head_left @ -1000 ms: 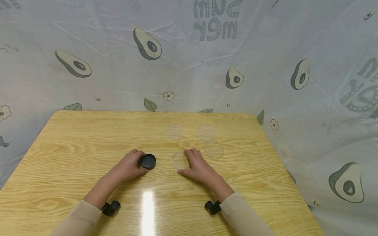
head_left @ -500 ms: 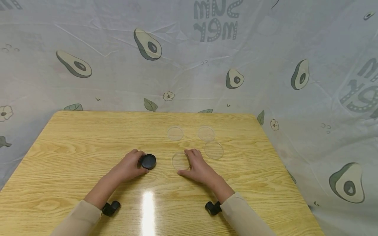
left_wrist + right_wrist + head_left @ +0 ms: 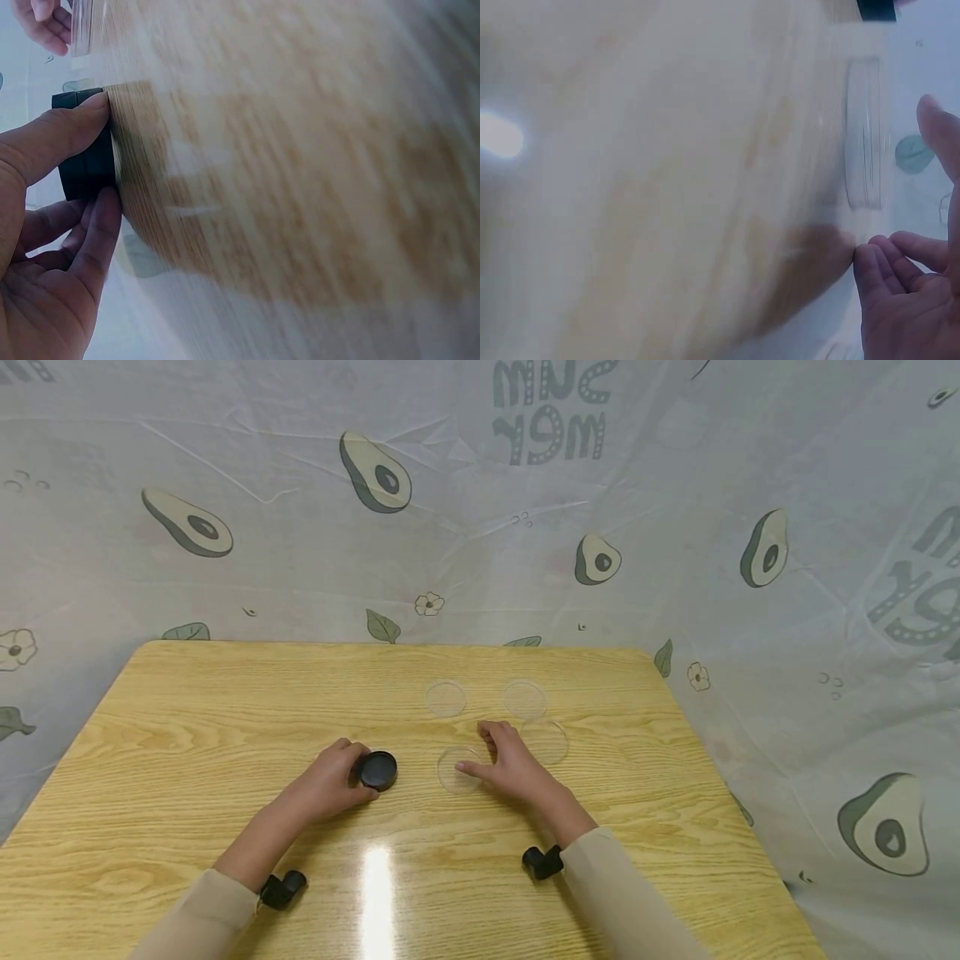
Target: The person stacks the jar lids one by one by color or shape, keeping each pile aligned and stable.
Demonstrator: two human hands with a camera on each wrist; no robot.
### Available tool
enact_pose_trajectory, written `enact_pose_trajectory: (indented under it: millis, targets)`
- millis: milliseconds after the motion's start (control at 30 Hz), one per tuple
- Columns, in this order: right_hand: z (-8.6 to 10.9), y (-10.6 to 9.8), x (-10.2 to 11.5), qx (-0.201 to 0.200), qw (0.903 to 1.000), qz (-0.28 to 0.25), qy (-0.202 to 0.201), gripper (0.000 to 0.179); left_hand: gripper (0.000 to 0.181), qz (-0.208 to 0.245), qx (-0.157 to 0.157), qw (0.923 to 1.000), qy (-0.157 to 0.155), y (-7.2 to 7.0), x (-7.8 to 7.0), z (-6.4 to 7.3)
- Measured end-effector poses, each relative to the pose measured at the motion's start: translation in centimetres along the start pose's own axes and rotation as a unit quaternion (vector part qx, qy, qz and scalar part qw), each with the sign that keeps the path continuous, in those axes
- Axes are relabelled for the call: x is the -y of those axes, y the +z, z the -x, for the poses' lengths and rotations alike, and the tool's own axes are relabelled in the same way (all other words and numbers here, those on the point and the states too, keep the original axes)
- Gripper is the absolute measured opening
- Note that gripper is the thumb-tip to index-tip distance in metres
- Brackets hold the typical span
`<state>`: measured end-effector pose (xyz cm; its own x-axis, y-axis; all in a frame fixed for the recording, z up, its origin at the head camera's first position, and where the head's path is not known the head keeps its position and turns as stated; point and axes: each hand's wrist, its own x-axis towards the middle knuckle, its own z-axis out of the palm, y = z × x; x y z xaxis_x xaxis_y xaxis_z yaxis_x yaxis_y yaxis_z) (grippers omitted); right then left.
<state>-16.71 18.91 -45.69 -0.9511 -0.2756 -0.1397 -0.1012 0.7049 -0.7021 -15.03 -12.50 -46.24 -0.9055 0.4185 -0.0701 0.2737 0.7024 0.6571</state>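
Observation:
In the head view my left hand [image 3: 335, 779] grips a short, round black container [image 3: 378, 772] at its left side. The left wrist view shows thumb and fingertips on the wall of this black container [image 3: 86, 161], which stands on the table. My right hand [image 3: 512, 767] holds nothing. Its thumb reaches over a clear petri dish [image 3: 453, 773] lying flat, while the fingers bend down beyond the dish's far right side. In the right wrist view, a gap shows between the thumb and the side of the petri dish [image 3: 864, 135], and the fingertips are at the tabletop.
Three more clear discs lie behind and right of the right hand: a back left disc [image 3: 446, 699], a back right disc [image 3: 524, 699] and a near right disc [image 3: 551, 743]. The wooden table [image 3: 225, 710] ends at a printed curtain [image 3: 480, 527].
My right hand has let go of the petri dish's right side and moved slightly up and away, its thumb now over the dish. The left hand and the black container have stayed put.

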Motion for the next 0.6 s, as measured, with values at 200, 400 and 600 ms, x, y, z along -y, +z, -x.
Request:
enact_pose_trajectory:
  millis: [200,400,600]
  targets:
    - [-2.0,-0.4,0.0,-0.002,1.0,0.003,-0.001,0.083,0.054,0.0,-0.003,1.0,0.005,0.0,0.1,0.0]
    - [-4.1,-0.3,0.0,-0.014,0.9999,0.005,0.001,0.077,0.054,0.002,-0.004,1.0,0.007,0.0,0.1,0.0]
    - [-5.3,0.0,-0.1,-0.026,0.9994,-0.014,0.017,0.075,0.054,0.003,-0.003,1.0,0.003,0.0,0.1,-0.1]
